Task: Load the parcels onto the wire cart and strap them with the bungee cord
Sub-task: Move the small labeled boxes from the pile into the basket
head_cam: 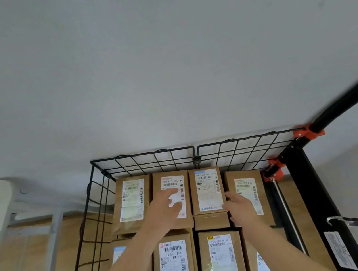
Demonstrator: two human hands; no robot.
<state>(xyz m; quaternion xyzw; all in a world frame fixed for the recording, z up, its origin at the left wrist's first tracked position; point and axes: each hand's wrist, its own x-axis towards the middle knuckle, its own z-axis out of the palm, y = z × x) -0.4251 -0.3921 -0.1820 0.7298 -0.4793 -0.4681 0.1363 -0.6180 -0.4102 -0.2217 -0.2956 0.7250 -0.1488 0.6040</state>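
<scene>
A black wire cart point(144, 161) stands against a white wall, filled with several brown cardboard parcels that carry white shipping labels. Along the back row, my left hand point(167, 209) lies on top of the second parcel from the left point(168, 181), fingers spread over its label. My right hand point(240, 207) touches the right side of the third parcel point(207, 189), between it and the rightmost parcel point(247, 187). A black bungee cord with a metal hook point(339, 221) hangs at the cart's right frame.
The cart's black handle post with orange clamps point(307, 133) rises at the right. A grey metal frame point(50, 242) stands to the left over a wooden floor. Two more parcels point(174, 266) point(222, 259) fill the front row.
</scene>
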